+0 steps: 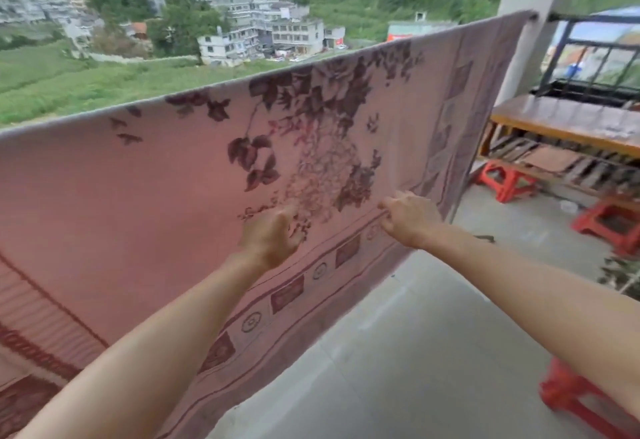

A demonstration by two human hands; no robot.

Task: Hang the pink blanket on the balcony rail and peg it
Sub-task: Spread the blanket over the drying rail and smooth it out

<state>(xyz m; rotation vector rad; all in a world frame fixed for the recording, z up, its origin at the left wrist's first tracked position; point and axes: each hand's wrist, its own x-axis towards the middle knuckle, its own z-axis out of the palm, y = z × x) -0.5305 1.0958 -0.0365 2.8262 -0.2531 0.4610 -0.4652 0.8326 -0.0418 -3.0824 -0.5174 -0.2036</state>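
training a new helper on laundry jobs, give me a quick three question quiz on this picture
1. True or false: the pink blanket is already draped over the rail.
2. What does the right hand grip? A) red stool B) the blanket C) wooden table
3. Fill in: the number of pegs visible along the blanket's top edge is ____.
Key: 1 true; 2 B; 3 none.

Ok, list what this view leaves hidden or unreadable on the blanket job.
Head view:
- rail: draped by pink blanket, only its far end shows.
- Blanket's left end: cut by frame edge.
- left hand: fingertips behind its own back, grip unclear.
- Pegs: none discernible; top edge blurred.
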